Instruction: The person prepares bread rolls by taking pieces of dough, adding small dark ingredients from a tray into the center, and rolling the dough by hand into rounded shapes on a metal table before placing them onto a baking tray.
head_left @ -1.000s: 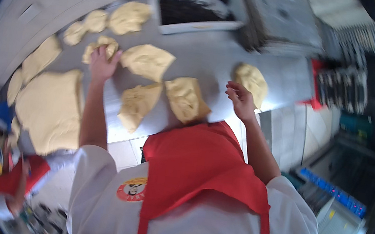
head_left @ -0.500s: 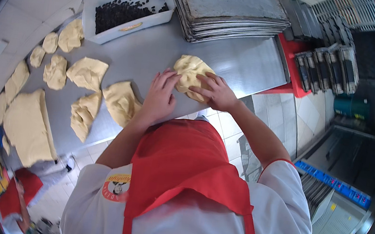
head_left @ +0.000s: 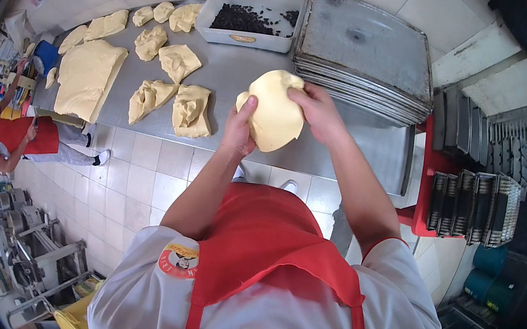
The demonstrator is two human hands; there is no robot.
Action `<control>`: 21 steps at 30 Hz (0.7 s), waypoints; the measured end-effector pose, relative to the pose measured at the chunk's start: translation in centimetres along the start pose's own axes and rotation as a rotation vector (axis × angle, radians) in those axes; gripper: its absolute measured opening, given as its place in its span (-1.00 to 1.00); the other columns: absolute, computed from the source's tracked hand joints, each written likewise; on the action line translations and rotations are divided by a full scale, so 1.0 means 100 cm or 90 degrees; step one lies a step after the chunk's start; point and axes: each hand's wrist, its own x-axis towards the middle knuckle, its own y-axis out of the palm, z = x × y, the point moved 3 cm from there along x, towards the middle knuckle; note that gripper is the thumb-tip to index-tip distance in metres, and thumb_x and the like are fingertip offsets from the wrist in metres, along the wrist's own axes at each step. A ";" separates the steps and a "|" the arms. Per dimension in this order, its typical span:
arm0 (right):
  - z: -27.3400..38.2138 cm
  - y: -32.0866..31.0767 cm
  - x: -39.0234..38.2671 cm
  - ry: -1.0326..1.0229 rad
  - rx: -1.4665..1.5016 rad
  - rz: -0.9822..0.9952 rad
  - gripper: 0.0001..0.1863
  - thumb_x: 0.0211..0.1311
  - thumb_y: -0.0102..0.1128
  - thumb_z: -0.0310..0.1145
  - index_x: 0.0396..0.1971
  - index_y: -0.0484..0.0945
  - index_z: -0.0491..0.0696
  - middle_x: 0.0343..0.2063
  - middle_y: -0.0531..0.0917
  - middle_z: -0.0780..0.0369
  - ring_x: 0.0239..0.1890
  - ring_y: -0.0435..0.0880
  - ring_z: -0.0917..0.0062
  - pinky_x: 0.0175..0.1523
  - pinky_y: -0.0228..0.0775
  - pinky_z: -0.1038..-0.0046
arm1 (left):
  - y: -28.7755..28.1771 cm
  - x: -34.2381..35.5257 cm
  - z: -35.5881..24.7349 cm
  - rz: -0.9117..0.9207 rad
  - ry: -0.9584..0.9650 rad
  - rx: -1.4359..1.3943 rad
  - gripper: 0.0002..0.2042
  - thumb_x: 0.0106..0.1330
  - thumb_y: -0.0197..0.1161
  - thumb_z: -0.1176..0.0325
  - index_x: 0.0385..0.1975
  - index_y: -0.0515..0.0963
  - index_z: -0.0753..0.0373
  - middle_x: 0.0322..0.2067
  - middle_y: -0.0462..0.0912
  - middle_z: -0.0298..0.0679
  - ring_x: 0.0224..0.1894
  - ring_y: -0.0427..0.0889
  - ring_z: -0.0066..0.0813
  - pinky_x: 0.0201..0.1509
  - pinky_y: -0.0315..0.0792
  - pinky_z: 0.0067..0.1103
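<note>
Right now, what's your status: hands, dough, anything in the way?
Left hand and right hand both gripping one dough piece. Other dough pieces lie left. Tray stack just beyond right hand, not between hands.

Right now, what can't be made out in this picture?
Held dough, head view: its far side is turned away; it also hides parts of the left grip and right grip.
Lower trays, head view: upper faces covered by the top tray.
White shoe, head view: mostly hidden by the red apron.
Yellow object, head view, lower left: partly hidden by the white sleeve.
</note>
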 end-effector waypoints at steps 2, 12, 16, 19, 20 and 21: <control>0.000 0.010 -0.020 -0.024 0.053 -0.016 -0.52 0.48 0.32 -0.14 0.17 0.59 -0.21 -0.02 0.75 0.18 0.01 0.73 0.51 0.16 0.55 0.42 | 0.014 -0.008 -0.010 -0.064 0.125 0.124 -0.41 0.47 0.44 0.05 0.28 0.46 0.36 0.07 0.71 -0.07 0.01 0.79 -0.25 0.11 0.71 -0.31; -0.032 0.077 -0.036 -0.077 -0.125 -0.144 -0.46 0.46 0.39 0.05 0.00 0.73 -0.20 -0.24 0.83 0.11 -0.15 0.82 0.47 -0.01 0.65 0.34 | -0.036 -0.042 -0.044 -0.057 -0.078 0.207 -0.43 0.64 0.17 -0.04 0.26 0.52 0.44 0.10 0.73 -0.06 0.09 0.74 -0.23 0.25 0.57 -0.37; -0.025 0.095 -0.014 -0.142 -0.664 -0.040 -0.38 0.55 0.11 0.21 -0.12 0.80 -0.10 -0.26 0.82 -0.06 -0.23 0.85 0.08 -0.03 0.66 0.15 | -0.036 -0.005 -0.046 -0.074 -0.005 0.485 -0.53 0.71 0.04 0.05 0.12 0.62 0.41 0.04 0.72 -0.10 0.05 0.61 -0.47 0.20 0.47 -0.43; -0.025 0.082 -0.007 -0.161 -0.860 -0.044 -0.39 0.51 0.08 0.24 -0.09 0.79 -0.03 -0.15 0.78 -0.09 -0.10 0.77 -0.08 0.03 0.62 0.03 | -0.034 0.025 -0.053 -0.043 0.083 0.600 -0.59 0.63 0.18 0.11 0.05 0.65 0.41 -0.05 0.75 -0.03 -0.01 0.61 -0.43 0.12 0.49 -0.39; -0.027 0.076 -0.010 -0.245 -0.925 -0.039 -0.41 0.51 0.09 0.23 -0.08 0.79 -0.02 -0.11 0.79 -0.06 -0.07 0.77 -0.05 0.04 0.61 0.04 | -0.037 0.028 -0.057 -0.002 0.115 0.586 -0.60 0.60 0.20 0.13 0.04 0.66 0.42 -0.03 0.77 0.00 0.03 0.67 -0.33 0.15 0.51 -0.36; -0.036 0.069 -0.015 -0.270 -0.939 -0.026 -0.44 0.50 0.12 0.20 -0.07 0.79 -0.02 -0.06 0.78 -0.03 -0.02 0.76 -0.01 0.05 0.62 0.07 | -0.040 0.027 -0.063 0.033 0.200 0.544 -0.61 0.57 0.22 0.15 0.03 0.67 0.43 -0.02 0.79 0.03 0.08 0.74 -0.24 0.18 0.52 -0.32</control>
